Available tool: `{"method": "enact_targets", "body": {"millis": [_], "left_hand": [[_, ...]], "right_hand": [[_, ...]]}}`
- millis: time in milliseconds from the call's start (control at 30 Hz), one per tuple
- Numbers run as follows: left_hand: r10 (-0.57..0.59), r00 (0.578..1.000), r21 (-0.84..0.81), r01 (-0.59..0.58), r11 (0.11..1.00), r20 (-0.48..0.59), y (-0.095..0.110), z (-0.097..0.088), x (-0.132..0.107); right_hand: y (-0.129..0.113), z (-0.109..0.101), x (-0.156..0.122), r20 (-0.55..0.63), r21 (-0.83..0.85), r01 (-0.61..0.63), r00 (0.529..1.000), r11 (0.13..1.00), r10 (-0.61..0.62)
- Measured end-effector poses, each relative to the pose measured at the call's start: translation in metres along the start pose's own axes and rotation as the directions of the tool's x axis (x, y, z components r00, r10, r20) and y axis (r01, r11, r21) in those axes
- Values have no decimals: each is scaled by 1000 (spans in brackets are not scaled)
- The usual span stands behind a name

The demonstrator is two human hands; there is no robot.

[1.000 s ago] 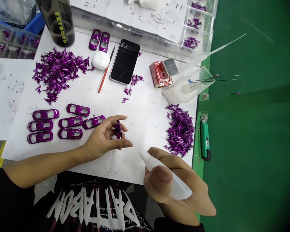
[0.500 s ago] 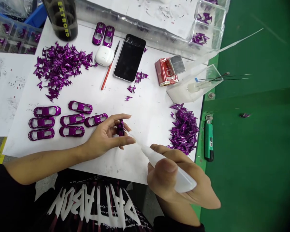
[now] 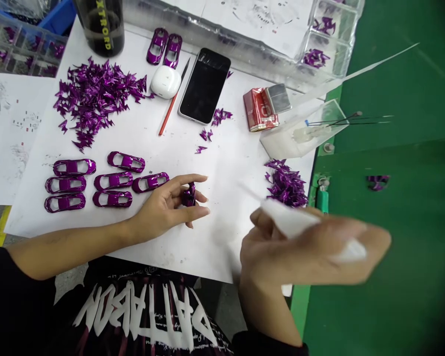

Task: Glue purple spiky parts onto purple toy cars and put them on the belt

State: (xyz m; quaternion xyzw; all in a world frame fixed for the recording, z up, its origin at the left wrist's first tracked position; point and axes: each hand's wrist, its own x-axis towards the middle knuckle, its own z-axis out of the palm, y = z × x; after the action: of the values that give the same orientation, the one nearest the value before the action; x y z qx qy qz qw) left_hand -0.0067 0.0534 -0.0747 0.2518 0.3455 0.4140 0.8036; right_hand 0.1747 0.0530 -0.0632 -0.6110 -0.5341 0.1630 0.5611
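Observation:
My left hand (image 3: 166,205) pinches a small purple toy car body (image 3: 189,194) between thumb and fingers, just above the white sheet (image 3: 215,168). My right hand (image 3: 300,249) is blurred by motion at the lower right and is closed round a white squeeze bottle (image 3: 289,222) with a long thin nozzle. Several finished purple car bodies (image 3: 96,183) lie in rows to the left of my left hand. A heap of small purple parts (image 3: 287,183) sits just beyond my right hand.
A larger heap of purple parts (image 3: 96,96), a dark bottle (image 3: 102,24), two more cars (image 3: 164,47), a white earbud case (image 3: 165,81), a phone (image 3: 204,85), a red pencil (image 3: 169,111), a cigarette pack with a lighter (image 3: 265,106), a clear dish (image 3: 304,131) and a green tool (image 3: 322,198) lie around.
My right hand has swung the bottle away from the car, up and to the right, and is now smeared by motion. My left hand still holds the car in place.

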Motion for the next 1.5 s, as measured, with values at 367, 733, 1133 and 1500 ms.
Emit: {"method": "enact_targets", "body": {"millis": [367, 733, 1133, 1500], "left_hand": [[-19, 998, 1, 19, 1000, 67, -4, -1, -2], [-32, 989, 243, -3, 970, 142, -5, -5, -9], [-106, 987, 296, 65, 953, 124, -4, -9, -3], [-203, 978, -49, 205, 978, 44, 6, -3, -2]], "right_hand": [[25, 25, 23, 74, -404, -59, 993, 913, 97], [-44, 92, 59, 625, -209, 394, 758, 895, -187], [-46, 218, 81, 790, -576, 632, 593, 519, 155], [-61, 64, 49, 617, -269, 227, 787, 936, -14]]}}
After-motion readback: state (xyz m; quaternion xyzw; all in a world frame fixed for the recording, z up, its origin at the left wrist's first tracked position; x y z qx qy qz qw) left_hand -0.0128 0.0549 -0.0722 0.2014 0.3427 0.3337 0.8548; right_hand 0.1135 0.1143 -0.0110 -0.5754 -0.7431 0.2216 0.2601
